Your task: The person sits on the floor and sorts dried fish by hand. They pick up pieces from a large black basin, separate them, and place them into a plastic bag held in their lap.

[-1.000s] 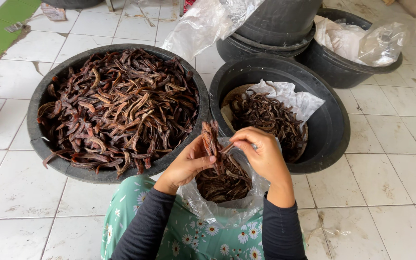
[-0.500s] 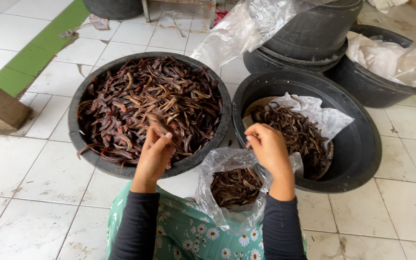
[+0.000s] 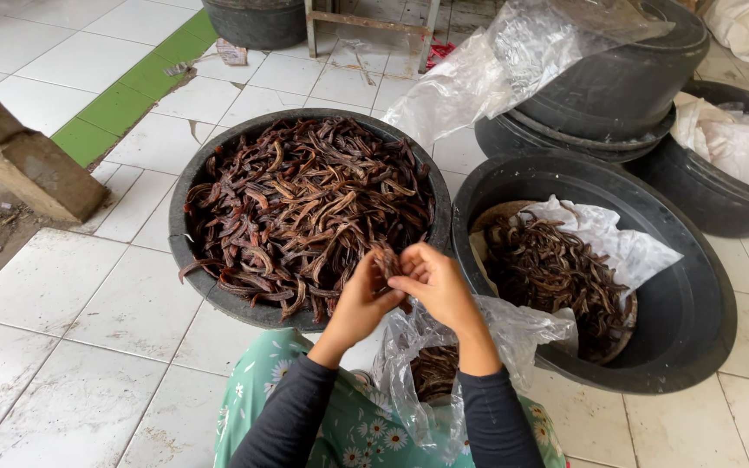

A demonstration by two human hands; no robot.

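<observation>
My left hand (image 3: 359,305) and my right hand (image 3: 433,288) meet over the near rim of a big black basin (image 3: 185,186) heaped with dark brown dried pods (image 3: 305,204). Together they pinch a small bunch of these pods (image 3: 387,260) between the fingertips. Just below the hands, a clear plastic bag (image 3: 431,381) partly filled with pods rests on my lap, which is covered by green flowered cloth (image 3: 353,429). My sleeves are dark grey.
To the right a second black basin (image 3: 687,286) holds pods on white paper (image 3: 608,238). Behind it stand stacked black basins (image 3: 617,87) with clear plastic (image 3: 487,69), and another basin with white bags (image 3: 730,139). A wooden post base (image 3: 19,165) stands at left on the white tiled floor.
The left hand reached into the big basin, then came back with pods. Both hands now hold the bunch together above the bag. The view shifted right and down.
</observation>
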